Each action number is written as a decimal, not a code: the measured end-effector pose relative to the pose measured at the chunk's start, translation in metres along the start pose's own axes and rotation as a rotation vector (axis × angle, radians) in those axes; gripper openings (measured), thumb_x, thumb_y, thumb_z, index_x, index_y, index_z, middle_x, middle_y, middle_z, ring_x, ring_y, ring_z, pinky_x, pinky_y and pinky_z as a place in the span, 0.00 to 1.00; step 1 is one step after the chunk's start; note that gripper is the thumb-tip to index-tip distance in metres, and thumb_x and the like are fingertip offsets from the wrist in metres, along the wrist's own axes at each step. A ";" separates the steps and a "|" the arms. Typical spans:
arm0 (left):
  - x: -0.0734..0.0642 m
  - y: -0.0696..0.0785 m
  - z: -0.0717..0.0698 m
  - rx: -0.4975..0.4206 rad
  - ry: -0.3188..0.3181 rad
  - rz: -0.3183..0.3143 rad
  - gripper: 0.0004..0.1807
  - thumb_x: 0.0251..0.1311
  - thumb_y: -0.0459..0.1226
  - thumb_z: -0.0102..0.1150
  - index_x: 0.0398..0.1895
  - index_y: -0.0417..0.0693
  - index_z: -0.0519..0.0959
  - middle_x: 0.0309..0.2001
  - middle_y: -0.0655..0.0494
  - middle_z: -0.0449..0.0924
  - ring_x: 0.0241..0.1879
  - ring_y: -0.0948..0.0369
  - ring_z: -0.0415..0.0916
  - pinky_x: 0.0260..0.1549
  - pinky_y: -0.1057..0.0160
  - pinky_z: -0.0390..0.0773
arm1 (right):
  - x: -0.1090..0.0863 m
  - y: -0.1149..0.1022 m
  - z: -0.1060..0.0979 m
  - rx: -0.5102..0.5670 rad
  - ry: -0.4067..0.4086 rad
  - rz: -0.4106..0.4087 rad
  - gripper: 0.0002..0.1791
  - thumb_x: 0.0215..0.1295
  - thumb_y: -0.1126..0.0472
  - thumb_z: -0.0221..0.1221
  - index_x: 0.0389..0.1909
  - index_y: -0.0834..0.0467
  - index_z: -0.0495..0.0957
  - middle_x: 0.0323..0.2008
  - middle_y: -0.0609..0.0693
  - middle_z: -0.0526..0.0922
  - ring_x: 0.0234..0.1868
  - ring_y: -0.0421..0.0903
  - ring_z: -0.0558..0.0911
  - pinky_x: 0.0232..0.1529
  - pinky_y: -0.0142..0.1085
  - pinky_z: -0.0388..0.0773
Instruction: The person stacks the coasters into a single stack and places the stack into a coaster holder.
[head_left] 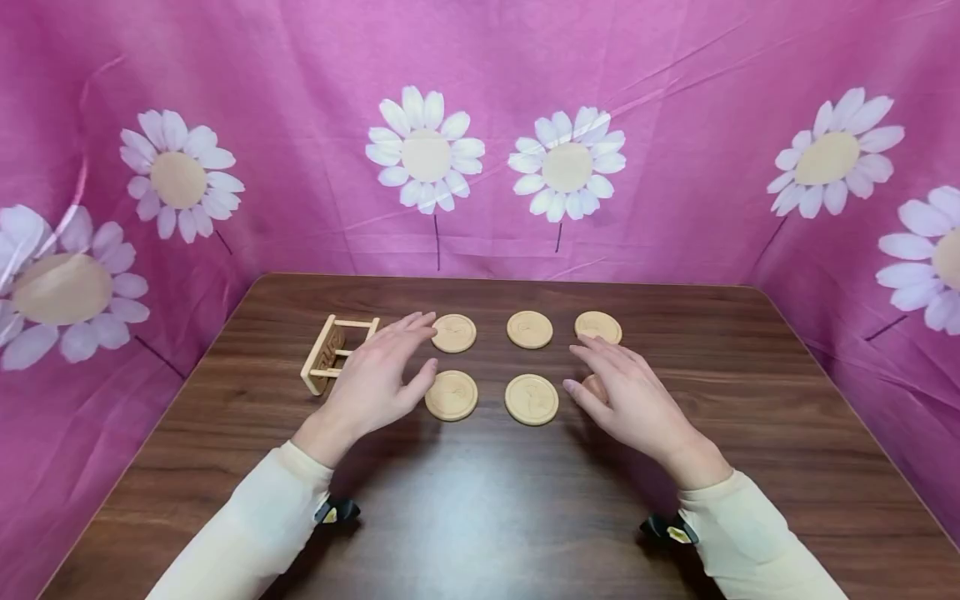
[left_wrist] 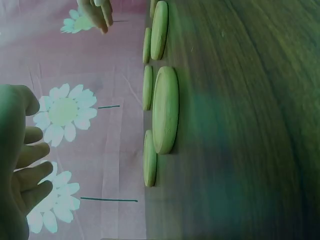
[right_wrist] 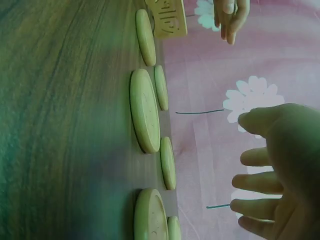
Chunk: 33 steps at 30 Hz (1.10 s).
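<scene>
Several round wooden coasters with engraved faces lie flat on the table in two rows, among them a front-row middle one and a back-row middle one. My left hand hovers over the table, fingers extended, between the wooden coaster rack and the left coasters. It partly covers the rack. On the other side my right hand is held above the right-hand coasters, hiding most of the front one; the back one shows past its fingertips. Both wrist views show relaxed, spread fingers with nothing in them.
The dark wood-grain table has its far edge close to a pink cloth backdrop with printed daisies. The cloth also rises along both sides. Dark wrist straps sit at the cream sleeve cuffs.
</scene>
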<state>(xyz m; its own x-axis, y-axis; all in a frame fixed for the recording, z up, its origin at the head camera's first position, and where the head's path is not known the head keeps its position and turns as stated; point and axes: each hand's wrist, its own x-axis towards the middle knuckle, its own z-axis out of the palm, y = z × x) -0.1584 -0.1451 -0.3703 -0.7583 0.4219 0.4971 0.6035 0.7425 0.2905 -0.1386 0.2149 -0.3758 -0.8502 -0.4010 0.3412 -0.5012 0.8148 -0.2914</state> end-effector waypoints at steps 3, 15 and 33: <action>-0.001 -0.003 -0.003 -0.013 0.034 -0.003 0.22 0.71 0.42 0.61 0.63 0.41 0.84 0.69 0.50 0.84 0.69 0.49 0.80 0.69 0.46 0.78 | 0.000 -0.002 0.002 0.053 0.042 -0.005 0.24 0.74 0.57 0.67 0.66 0.64 0.81 0.64 0.62 0.86 0.68 0.64 0.82 0.70 0.61 0.74; -0.005 -0.019 -0.013 -0.065 0.034 -0.041 0.16 0.71 0.38 0.61 0.58 0.43 0.85 0.54 0.50 0.91 0.58 0.48 0.86 0.61 0.45 0.81 | 0.000 -0.001 0.007 0.169 0.108 -0.010 0.21 0.72 0.61 0.69 0.63 0.61 0.83 0.59 0.57 0.89 0.63 0.58 0.86 0.64 0.55 0.79; -0.029 -0.050 -0.033 -0.124 0.014 -0.042 0.16 0.70 0.34 0.64 0.58 0.43 0.84 0.57 0.48 0.87 0.54 0.51 0.84 0.47 0.49 0.87 | 0.013 -0.016 0.018 0.336 0.012 0.023 0.26 0.71 0.59 0.71 0.67 0.59 0.80 0.57 0.56 0.88 0.12 0.29 0.63 0.20 0.32 0.70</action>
<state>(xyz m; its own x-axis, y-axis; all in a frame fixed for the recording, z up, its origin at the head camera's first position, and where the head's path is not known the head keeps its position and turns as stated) -0.1588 -0.2111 -0.3725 -0.7805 0.3839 0.4935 0.5978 0.6892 0.4094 -0.1448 0.1896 -0.3825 -0.8609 -0.3774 0.3413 -0.5088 0.6389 -0.5770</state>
